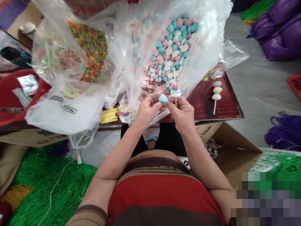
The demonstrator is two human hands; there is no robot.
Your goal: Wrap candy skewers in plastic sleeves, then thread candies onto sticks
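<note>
Between the fingertips of my left hand [150,108] is a light blue marshmallow candy [163,99]; the right thumb reaches close to it. My right hand [182,111] is closed around a white stick carrying a small candy skewer [175,91], held upright, with white, blue and red pieces on it. Just beyond my hands lies a big open plastic bag of pink, white and blue candies [168,62]. A threaded candy skewer [216,91] with white, green, orange and blue pieces rests on the dark red table [202,108] to the right.
Bags of small colourful ring candies [95,50] stand at the back left. Yellow twist ties [109,115] lie near the table's front edge. A red basin [14,94] is at far left. An open cardboard box [237,150] sits below right, and green strings [58,185] cover the floor at left.
</note>
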